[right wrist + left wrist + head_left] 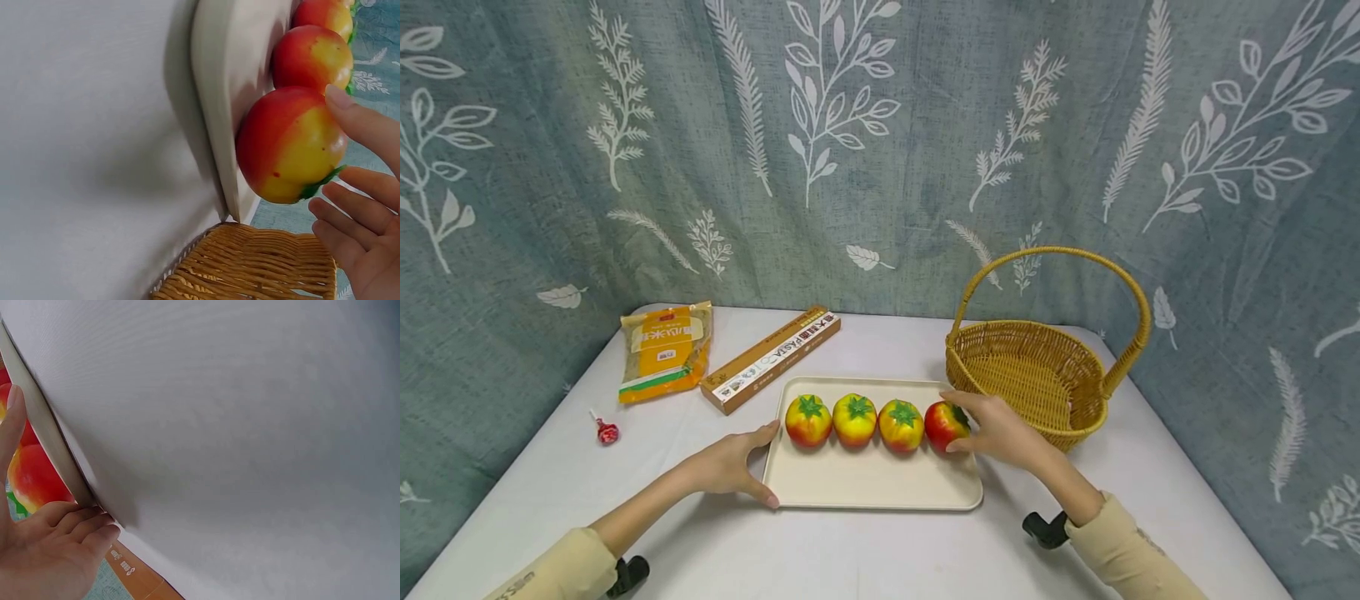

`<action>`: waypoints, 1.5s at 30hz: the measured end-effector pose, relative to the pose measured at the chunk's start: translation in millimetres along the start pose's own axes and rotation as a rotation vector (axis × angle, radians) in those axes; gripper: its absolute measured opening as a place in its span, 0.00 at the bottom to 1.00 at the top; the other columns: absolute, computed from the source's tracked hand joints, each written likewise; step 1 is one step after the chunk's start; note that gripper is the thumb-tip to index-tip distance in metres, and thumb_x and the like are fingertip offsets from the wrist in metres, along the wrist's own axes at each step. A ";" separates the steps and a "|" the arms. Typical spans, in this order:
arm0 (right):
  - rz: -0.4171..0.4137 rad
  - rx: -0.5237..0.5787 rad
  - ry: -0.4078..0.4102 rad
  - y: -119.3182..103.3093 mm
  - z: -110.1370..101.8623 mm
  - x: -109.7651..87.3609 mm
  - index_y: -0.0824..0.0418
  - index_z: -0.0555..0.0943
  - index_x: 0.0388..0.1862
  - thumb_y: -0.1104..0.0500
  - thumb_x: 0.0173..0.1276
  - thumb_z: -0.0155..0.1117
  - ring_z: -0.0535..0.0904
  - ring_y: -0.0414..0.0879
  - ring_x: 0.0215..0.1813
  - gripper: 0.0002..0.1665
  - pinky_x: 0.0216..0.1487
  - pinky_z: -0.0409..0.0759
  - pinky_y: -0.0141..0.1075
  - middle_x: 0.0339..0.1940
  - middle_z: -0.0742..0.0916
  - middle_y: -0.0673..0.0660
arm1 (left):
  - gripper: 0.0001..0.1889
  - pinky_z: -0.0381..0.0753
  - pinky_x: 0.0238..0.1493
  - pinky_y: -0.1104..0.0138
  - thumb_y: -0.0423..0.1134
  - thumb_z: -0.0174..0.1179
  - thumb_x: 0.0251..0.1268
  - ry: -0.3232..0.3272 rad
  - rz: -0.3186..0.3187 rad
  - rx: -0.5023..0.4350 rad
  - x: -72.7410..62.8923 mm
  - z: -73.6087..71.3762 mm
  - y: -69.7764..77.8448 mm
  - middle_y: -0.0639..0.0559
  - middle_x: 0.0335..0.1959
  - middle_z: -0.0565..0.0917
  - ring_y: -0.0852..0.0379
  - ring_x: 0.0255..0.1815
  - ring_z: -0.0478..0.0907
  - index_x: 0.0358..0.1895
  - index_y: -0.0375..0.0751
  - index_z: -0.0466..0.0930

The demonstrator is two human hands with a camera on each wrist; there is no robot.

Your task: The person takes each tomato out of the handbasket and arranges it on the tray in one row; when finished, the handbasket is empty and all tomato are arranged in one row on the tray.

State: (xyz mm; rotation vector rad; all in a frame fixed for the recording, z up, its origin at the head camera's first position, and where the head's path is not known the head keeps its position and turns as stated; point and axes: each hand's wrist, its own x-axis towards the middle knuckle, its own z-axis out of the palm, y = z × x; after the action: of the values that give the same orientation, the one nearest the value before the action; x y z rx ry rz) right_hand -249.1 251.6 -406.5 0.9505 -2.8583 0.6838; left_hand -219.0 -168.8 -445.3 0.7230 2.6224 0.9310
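Observation:
A cream tray (872, 492) holds a row of round red-and-yellow fruits (855, 421) with green leafy tops. The rightmost fruit (943, 427) leans, its leafy top turned toward my right hand (1000, 429). That hand has its thumb and forefinger on opposite sides of this fruit; in the right wrist view the thumb tip overlaps the fruit (290, 147), and the other fingers are spread beside the leaves. My left hand (726, 462) spans the tray's left edge, thumb toward the front corner. In the left wrist view its fingertips touch the tray rim (53, 434).
A yellow-brown wicker basket (951, 354) with a tall handle stands right of the tray. Behind and left lie a long pasta box (771, 358) and an orange grain packet (666, 350). A red lollipop (607, 432) lies at far left. A patterned curtain (895, 208) borders the table.

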 end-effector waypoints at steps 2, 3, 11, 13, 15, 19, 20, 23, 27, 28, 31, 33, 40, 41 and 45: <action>0.000 0.018 0.005 -0.7 -1.9 -0.9 0.68 0.74 0.64 0.55 0.50 0.80 0.75 0.55 0.62 0.44 0.59 0.77 0.47 0.62 0.79 0.62 | 0.62 0.57 0.70 0.45 0.53 0.79 0.35 0.000 0.001 -0.001 0.0 0.1 0.4 0.29 0.71 0.58 0.34 0.71 0.56 0.71 0.22 0.54; 0.004 0.031 0.011 -1.2 -3.1 -1.4 0.68 0.73 0.64 0.55 0.50 0.80 0.75 0.55 0.62 0.44 0.59 0.77 0.47 0.62 0.79 0.62 | 0.62 0.57 0.70 0.45 0.53 0.79 0.35 -0.001 0.002 -0.001 -0.1 0.1 0.5 0.29 0.71 0.58 0.34 0.71 0.56 0.71 0.22 0.54; 0.031 0.045 0.020 2.5 -5.8 -3.2 0.64 0.74 0.65 0.52 0.51 0.79 0.76 0.45 0.39 0.43 0.43 0.79 0.39 0.61 0.80 0.60 | 0.62 0.57 0.69 0.44 0.53 0.79 0.35 -0.001 0.007 -0.002 0.8 -0.7 1.6 0.29 0.71 0.58 0.34 0.71 0.56 0.71 0.21 0.54; 0.027 0.031 0.007 4.4 -3.1 -2.9 0.66 0.75 0.64 0.52 0.53 0.78 0.71 0.43 0.33 0.41 0.36 0.74 0.35 0.58 0.82 0.61 | 0.62 0.58 0.69 0.45 0.53 0.79 0.35 -0.001 0.005 -0.001 0.8 -0.6 1.7 0.29 0.71 0.58 0.34 0.71 0.56 0.71 0.22 0.54; 0.020 0.012 0.001 5.3 -0.1 -2.7 0.67 0.76 0.62 0.52 0.54 0.77 0.70 0.43 0.32 0.39 0.35 0.73 0.34 0.56 0.83 0.61 | 0.62 0.57 0.69 0.45 0.53 0.79 0.35 -0.002 0.001 0.000 0.7 -0.7 1.9 0.29 0.71 0.58 0.34 0.71 0.56 0.71 0.22 0.54; 0.000 -0.018 0.009 1.7 2.6 -1.0 0.69 0.77 0.60 0.55 0.53 0.78 0.80 0.50 0.50 0.37 0.51 0.81 0.42 0.56 0.83 0.63 | 0.62 0.58 0.69 0.45 0.53 0.79 0.35 -0.003 0.001 0.004 0.5 -0.9 1.4 0.29 0.71 0.58 0.34 0.71 0.56 0.71 0.22 0.54; -0.003 -0.022 0.009 0.3 2.7 -0.2 0.69 0.77 0.59 0.57 0.53 0.78 0.80 0.52 0.53 0.36 0.54 0.80 0.44 0.56 0.83 0.63 | 0.61 0.58 0.69 0.45 0.53 0.79 0.35 -0.002 0.001 0.004 0.6 -0.9 1.1 0.29 0.71 0.58 0.34 0.71 0.56 0.70 0.22 0.54; -0.014 -0.038 0.001 -4.1 2.6 2.8 0.70 0.77 0.59 0.60 0.51 0.79 0.78 0.56 0.58 0.36 0.57 0.78 0.47 0.56 0.83 0.63 | 0.61 0.58 0.69 0.45 0.53 0.79 0.35 0.001 0.005 0.007 0.5 -0.7 -0.1 0.29 0.71 0.58 0.34 0.71 0.56 0.70 0.22 0.54; -0.021 -0.061 -0.016 -7.1 3.5 6.9 0.71 0.77 0.58 0.61 0.50 0.79 0.79 0.57 0.57 0.36 0.57 0.79 0.46 0.55 0.83 0.64 | 0.62 0.58 0.70 0.45 0.53 0.79 0.35 0.006 0.009 0.008 -0.2 0.1 -2.2 0.29 0.71 0.58 0.34 0.71 0.57 0.70 0.21 0.54; -0.022 -0.063 -0.019 -7.1 3.7 7.4 0.71 0.77 0.58 0.61 0.50 0.79 0.79 0.57 0.57 0.36 0.57 0.79 0.46 0.55 0.83 0.64 | 0.62 0.58 0.70 0.45 0.54 0.79 0.35 0.008 0.009 0.007 -0.3 0.4 -2.8 0.29 0.71 0.58 0.34 0.71 0.57 0.70 0.21 0.54; -0.028 -0.054 -0.016 -6.2 3.9 7.4 0.71 0.77 0.59 0.59 0.50 0.80 0.78 0.57 0.58 0.38 0.57 0.78 0.47 0.56 0.83 0.64 | 0.62 0.57 0.70 0.45 0.53 0.79 0.35 0.010 0.007 0.004 -0.7 1.1 -3.7 0.29 0.71 0.58 0.34 0.71 0.57 0.70 0.21 0.54; -0.022 -0.030 -0.010 -5.6 2.9 6.9 0.70 0.76 0.60 0.58 0.50 0.80 0.78 0.56 0.59 0.39 0.58 0.78 0.47 0.57 0.82 0.63 | 0.62 0.57 0.70 0.45 0.53 0.79 0.34 0.011 0.003 0.003 -1.1 1.3 -4.1 0.29 0.71 0.58 0.34 0.71 0.57 0.70 0.21 0.54; 0.028 0.075 0.039 -4.7 -5.6 7.6 0.64 0.75 0.64 0.51 0.52 0.78 0.77 0.52 0.58 0.42 0.56 0.78 0.49 0.61 0.80 0.60 | 0.62 0.57 0.70 0.45 0.54 0.79 0.34 0.011 -0.008 0.013 -1.5 0.3 -4.2 0.30 0.71 0.59 0.35 0.71 0.57 0.71 0.23 0.55; 0.032 0.081 0.049 -4.8 -6.7 7.8 0.63 0.75 0.65 0.50 0.53 0.78 0.76 0.52 0.59 0.42 0.57 0.77 0.50 0.61 0.80 0.60 | 0.62 0.57 0.70 0.45 0.54 0.79 0.34 0.010 -0.007 0.012 -1.4 0.3 -4.2 0.30 0.71 0.59 0.35 0.71 0.56 0.71 0.23 0.55; 0.041 0.118 0.094 -6.3 -10.2 8.7 0.59 0.74 0.66 0.47 0.54 0.76 0.74 0.54 0.63 0.42 0.62 0.73 0.52 0.62 0.80 0.59 | 0.61 0.57 0.70 0.45 0.54 0.79 0.35 0.008 0.003 0.003 -1.3 1.0 -4.0 0.30 0.71 0.58 0.34 0.71 0.56 0.70 0.22 0.54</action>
State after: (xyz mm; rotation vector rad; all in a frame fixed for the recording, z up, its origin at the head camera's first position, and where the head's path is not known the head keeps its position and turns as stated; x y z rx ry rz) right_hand -253.4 246.6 -393.2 0.8505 -2.7892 0.8846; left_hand -219.0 -171.6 -448.5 0.7254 2.6302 0.9332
